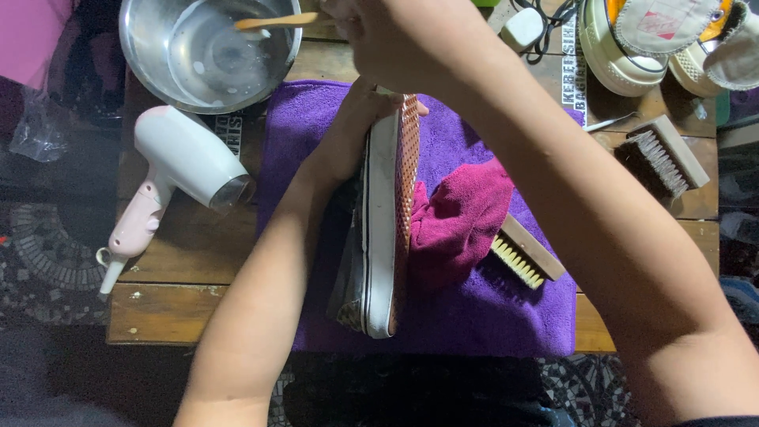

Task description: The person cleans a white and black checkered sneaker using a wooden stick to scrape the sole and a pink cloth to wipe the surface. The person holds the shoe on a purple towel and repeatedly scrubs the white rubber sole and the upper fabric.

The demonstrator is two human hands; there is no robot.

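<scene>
The left hand grips the shoe on its side over the purple towel, so its white edge faces up. The right hand holds a wooden brush, maybe dipping it, in the water bowl.

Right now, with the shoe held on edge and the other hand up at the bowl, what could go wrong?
1. The shoe stands on its side on the purple towel, steadied only by the left hand; it could tip over.
2. The right hand holds a wooden handle over the bowl of water; drips could reach the hair dryer lying close by.
3. The right forearm crosses above the shoe and could knock it.
</scene>
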